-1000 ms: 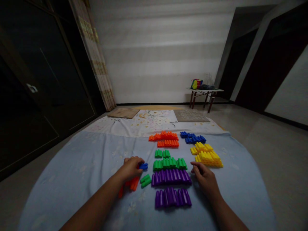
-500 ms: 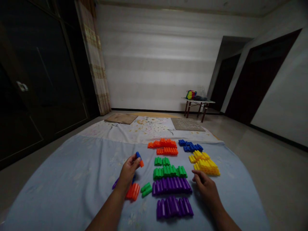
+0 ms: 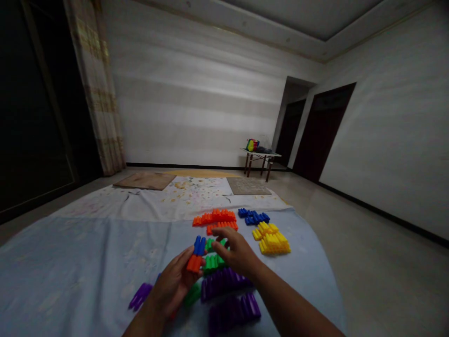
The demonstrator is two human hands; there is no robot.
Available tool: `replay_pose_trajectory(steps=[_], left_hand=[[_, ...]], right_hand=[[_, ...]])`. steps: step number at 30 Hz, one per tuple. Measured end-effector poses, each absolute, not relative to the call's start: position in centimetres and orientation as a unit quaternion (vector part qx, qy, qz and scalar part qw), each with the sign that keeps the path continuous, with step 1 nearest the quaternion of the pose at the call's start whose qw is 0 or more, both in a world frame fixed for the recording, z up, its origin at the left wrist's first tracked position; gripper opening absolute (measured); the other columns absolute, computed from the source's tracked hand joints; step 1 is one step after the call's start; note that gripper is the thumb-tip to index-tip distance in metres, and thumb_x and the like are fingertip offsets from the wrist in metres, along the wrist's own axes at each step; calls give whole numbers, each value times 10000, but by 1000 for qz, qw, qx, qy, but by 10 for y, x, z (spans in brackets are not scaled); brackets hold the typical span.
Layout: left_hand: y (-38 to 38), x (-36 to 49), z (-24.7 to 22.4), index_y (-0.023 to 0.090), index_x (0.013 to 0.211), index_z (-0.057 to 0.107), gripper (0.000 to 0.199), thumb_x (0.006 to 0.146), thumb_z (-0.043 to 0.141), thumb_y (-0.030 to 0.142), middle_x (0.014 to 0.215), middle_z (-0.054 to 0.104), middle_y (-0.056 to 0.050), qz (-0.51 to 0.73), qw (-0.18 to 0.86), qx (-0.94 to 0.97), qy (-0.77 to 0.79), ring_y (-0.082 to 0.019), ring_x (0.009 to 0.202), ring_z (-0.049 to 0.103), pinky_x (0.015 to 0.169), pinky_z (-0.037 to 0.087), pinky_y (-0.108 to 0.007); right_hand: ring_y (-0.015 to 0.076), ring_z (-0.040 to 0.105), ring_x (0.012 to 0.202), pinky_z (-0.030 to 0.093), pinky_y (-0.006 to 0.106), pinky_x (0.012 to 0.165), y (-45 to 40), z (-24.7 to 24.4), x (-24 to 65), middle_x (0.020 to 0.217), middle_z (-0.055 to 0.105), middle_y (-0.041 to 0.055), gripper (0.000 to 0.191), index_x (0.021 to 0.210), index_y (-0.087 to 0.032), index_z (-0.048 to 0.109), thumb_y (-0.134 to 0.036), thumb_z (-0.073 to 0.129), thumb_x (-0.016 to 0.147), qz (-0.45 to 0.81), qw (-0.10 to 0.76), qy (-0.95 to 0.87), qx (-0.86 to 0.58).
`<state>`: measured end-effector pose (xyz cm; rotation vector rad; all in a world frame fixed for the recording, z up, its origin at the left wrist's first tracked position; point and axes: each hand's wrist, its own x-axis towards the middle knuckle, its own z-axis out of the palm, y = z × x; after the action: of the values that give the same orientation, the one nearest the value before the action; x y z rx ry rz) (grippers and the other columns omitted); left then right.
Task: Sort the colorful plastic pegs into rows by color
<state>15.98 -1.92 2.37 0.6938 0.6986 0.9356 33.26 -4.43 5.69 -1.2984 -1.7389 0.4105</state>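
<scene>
In my left hand (image 3: 172, 284) is a small cluster of plastic tube pieces (image 3: 197, 254), blue at the top and orange below, gripped between thumb and fingers. My right hand (image 3: 235, 250) reaches in from the right, just beside the cluster, with fingers apart and nothing visible in them. Under and behind it lie green pieces (image 3: 211, 263), partly hidden. Rows of purple pieces (image 3: 224, 283) sit nearer to me, partly covered by my right forearm. Loose purple pieces (image 3: 141, 296) lie left of my left wrist.
Orange pieces (image 3: 214, 216), blue pieces (image 3: 257, 218) and a stack of yellow pieces (image 3: 275, 242) lie farther back on the cloth-covered table (image 3: 87, 262). Two flat boards (image 3: 144, 180) rest at its far edge. A small side table (image 3: 261, 153) stands by the wall.
My right hand has moved left from beside the yellow stack to the cluster. More of the blue and orange pieces now shows in my left hand. The view has turned right.
</scene>
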Motion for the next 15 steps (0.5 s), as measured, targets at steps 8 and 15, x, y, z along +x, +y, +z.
replay_pose_trajectory(steps=[8,15], left_hand=[[-19,164,18,169,893,658,361,659,683,443,796,640,-47,428,741,398,330,-127,673,572,585,486,-218],[-9,169,-1,182,878,655,558,573,631,649,801,671,-63,481,608,445,448,-152,659,575,521,453,-220]], right_hand=[[127,608,595,489,246,604,-19,41,310,639,657,-19,178,791,-165,653,-332,596,770,416,513,-610,-438],[137,616,725,461,210,578,19,45,387,825,681,30,344,1017,-137,609,-378,551,778,359,593,-516,-503]])
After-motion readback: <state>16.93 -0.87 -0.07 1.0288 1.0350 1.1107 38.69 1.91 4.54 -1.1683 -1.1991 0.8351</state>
